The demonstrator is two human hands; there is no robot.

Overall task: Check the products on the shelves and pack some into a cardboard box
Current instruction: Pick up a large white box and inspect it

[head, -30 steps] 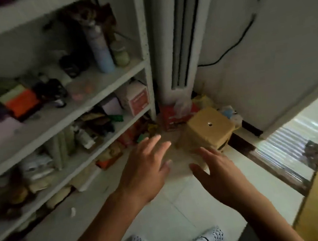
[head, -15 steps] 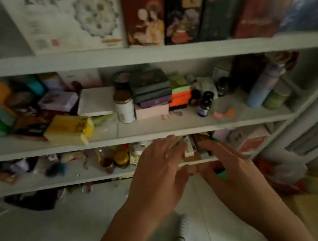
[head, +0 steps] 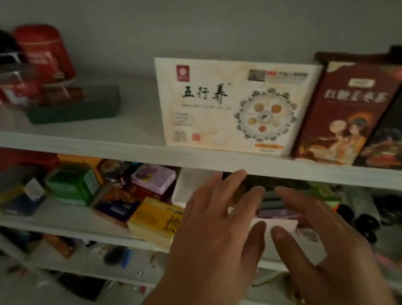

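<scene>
- The left hand (head: pixel 213 230) reaches forward with its back to the camera, fingers straight and spread wide, holding nothing.
- The right hand (head: pixel 329 245) is just beside it, also spread wide and holding nothing; the two thumbs are close together but apart.
- Between and behind the thumbs is a stack of flat boxes, pale pink at the bottom with lilac and grey above (head: pixel 274 213), on the white middle shelf board (head: pixel 62 223). Whether either hand touches the stack cannot be told.
- Left of the left hand on the same board, a yellow cardboard carton (head: pixel 152 221) lies at the front edge.
- Behind the carton are a dark blue and orange box (head: pixel 117 205), a small lilac box (head: pixel 153 177) and a stack of green boxes (head: pixel 75 183).
- On the white top shelf board (head: pixel 116 148) a large cream gift box with black Chinese characters (head: pixel 237 106) stands upright.
- A maroon printed box (head: pixel 344 111) is just to its right.
- Farther left on that board lies a flat dark green box (head: pixel 75 108), with blurred red tins (head: pixel 44 53) behind it against the grey wall (head: pixel 226 6).
</scene>
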